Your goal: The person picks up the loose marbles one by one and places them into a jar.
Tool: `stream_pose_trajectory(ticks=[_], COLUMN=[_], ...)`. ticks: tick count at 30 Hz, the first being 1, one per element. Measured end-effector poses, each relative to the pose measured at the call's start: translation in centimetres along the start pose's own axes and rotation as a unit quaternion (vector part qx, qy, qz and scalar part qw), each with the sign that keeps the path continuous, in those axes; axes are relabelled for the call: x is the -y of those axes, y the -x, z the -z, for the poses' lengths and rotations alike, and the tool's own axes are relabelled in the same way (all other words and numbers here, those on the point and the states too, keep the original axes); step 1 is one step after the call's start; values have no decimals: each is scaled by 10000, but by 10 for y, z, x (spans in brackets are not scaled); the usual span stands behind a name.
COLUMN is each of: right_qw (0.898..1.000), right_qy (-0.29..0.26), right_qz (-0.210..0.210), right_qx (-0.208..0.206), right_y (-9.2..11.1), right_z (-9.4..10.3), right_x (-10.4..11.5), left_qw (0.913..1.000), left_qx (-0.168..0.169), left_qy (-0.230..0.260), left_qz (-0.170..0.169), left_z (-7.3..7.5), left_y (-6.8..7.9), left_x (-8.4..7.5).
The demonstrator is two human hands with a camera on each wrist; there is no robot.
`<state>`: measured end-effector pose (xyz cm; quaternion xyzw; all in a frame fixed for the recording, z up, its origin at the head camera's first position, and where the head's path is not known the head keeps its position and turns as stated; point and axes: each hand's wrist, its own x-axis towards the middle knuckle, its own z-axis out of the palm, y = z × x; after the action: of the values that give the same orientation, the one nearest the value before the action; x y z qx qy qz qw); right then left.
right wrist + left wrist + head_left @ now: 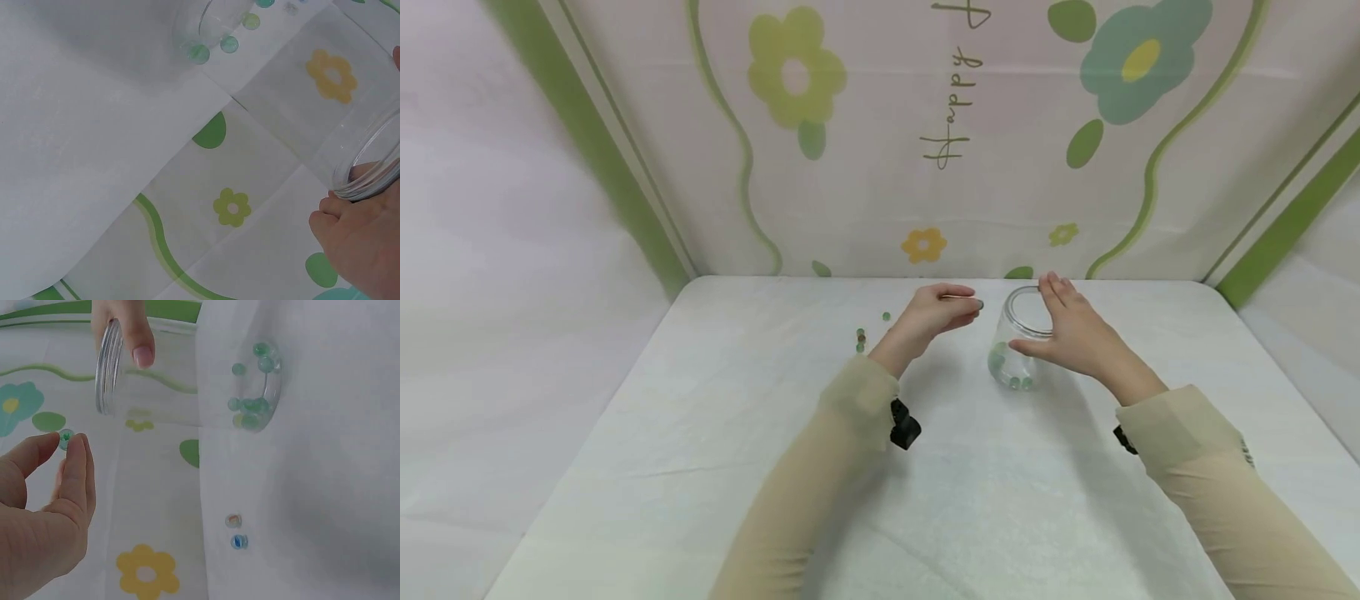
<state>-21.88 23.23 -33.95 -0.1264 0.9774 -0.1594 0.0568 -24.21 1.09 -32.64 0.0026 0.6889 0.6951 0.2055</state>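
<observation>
Thumb and fingertips of my left hand (929, 317) pinch a green glass marble (65, 439), held up just left of the jar's mouth. The clear glass jar (1004, 337) stands upright on the table, its mouth uncovered. Round the jar's upper part my right hand (1078, 335) grips, thumb on the near side and fingers at the rim; in the right wrist view some fingers show through the glass. Several green marbles (250, 405) lie on the jar's bottom.
Several loose marbles (861, 333) lie on the white table (730, 400) behind the left wrist. In the left wrist view, one of them is a blue marble (239, 541). A flower-printed cloth (865, 192) hangs along the table's far edge.
</observation>
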Motion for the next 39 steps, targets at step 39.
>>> stream_pose_trajectory(ticks=[39], right_qw=[9998], right_qy=[48], right_qz=[160], right_qx=[-71], right_y=[1], right_z=[0], right_x=[-3], left_qw=[9986], left_qx=[-433], left_qy=[43], left_qz=[-284], left_z=[-25], left_y=[-14], left_x=[11])
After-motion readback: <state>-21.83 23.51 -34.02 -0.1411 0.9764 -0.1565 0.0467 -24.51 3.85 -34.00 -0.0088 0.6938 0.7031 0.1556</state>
